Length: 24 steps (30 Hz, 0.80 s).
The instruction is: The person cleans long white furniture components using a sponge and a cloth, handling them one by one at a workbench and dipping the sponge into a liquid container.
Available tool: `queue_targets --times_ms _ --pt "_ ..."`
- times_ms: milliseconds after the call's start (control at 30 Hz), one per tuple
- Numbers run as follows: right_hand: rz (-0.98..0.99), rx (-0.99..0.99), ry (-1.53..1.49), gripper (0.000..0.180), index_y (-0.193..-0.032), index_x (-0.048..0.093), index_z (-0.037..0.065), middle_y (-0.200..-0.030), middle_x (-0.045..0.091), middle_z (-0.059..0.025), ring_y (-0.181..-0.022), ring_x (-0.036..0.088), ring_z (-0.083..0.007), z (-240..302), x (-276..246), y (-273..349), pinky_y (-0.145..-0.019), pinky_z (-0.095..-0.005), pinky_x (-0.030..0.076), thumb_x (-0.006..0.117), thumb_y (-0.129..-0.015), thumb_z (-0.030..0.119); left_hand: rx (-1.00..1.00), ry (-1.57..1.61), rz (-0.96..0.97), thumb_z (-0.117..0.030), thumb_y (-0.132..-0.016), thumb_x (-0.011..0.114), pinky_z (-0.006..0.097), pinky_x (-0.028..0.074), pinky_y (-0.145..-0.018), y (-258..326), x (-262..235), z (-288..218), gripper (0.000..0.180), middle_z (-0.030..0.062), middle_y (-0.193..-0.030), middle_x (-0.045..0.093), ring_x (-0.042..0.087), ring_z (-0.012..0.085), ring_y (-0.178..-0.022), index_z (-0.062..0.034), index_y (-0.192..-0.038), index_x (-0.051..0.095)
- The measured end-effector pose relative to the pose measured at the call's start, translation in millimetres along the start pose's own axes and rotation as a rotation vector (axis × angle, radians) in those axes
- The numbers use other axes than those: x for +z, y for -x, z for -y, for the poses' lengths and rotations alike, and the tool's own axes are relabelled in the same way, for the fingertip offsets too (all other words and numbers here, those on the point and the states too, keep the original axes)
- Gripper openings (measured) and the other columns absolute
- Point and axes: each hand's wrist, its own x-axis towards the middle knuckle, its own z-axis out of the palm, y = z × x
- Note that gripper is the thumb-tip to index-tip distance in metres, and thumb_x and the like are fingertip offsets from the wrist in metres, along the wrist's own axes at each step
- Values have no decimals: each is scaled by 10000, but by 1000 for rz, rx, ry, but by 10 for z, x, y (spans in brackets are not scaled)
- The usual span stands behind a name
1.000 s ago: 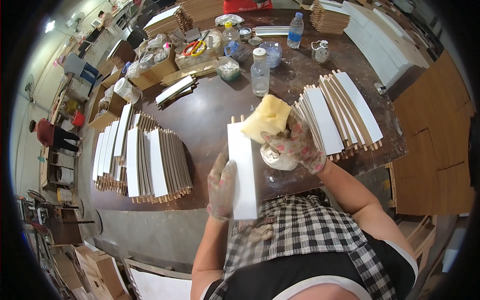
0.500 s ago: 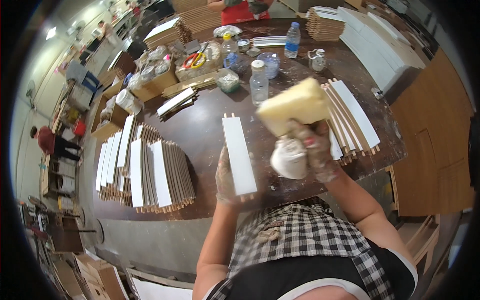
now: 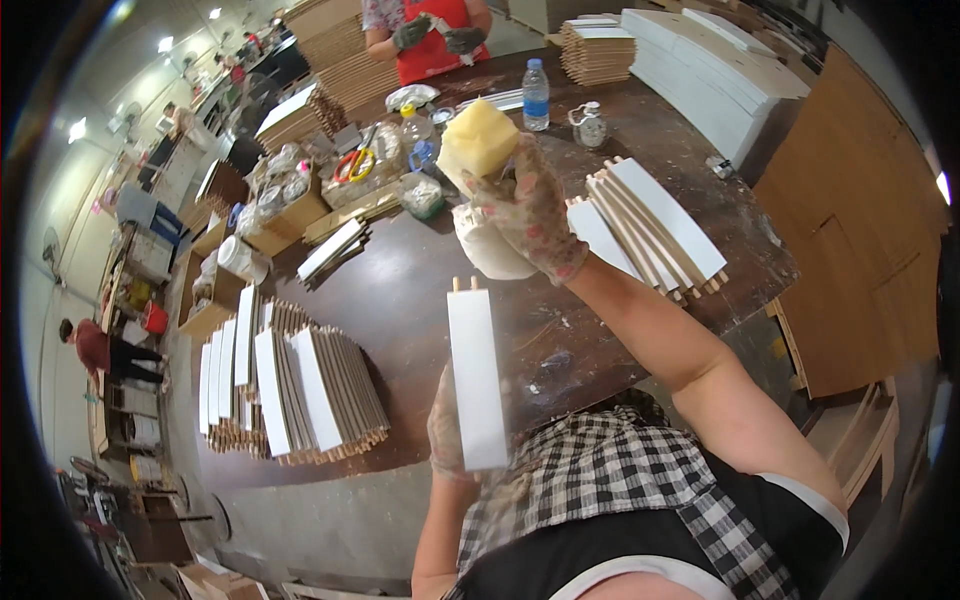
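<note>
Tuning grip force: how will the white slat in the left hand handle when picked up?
Probably stiff: the white slat looks straight though its far end extends past the left hand. Perhaps slippery: its white face looks smooth. The thin pegs jutting from its far end could snag.

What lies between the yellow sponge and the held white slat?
In the head view: fingers of the right hand and, below them, a rounded white bundle.

Left hand is holding white slat, lower centre; right hand is gripping yellow sponge and white bundle, upper centre
</note>
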Motion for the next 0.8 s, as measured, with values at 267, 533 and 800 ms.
queue_targets --times_ms 267,533,800 --pt "374 -185 -168 628 -1218 415 -31 -1005 567 -216 -774 601 -342 741 102 1169 -691 -393 511 717 -738 239 382 -444 189 -223 -933 472 307 486 -822 -416 -513 95 389 119 -1113 556 568 211 -980 -10 -1256 433" --pt "429 930 -1055 415 -1221 466 44 -1029 582 -62 -913 588 -142 804 -341 1037 -741 -258 509 628 -859 165 439 -221 72 -216 -959 381 348 497 -809 -488 -215 -239 294 147 -1015 601 609 226 -898 17 -1066 524" --pt "493 872 -947 378 -1256 457 35 -1128 549 -82 -1009 549 -155 455 -661 1331 -860 -293 473 567 -899 95 868 -1513 -374 -245 -774 717 408 393 -972 -180 -250 -634 824 201 -1175 466 482 310 -1066 -9 -1404 242"
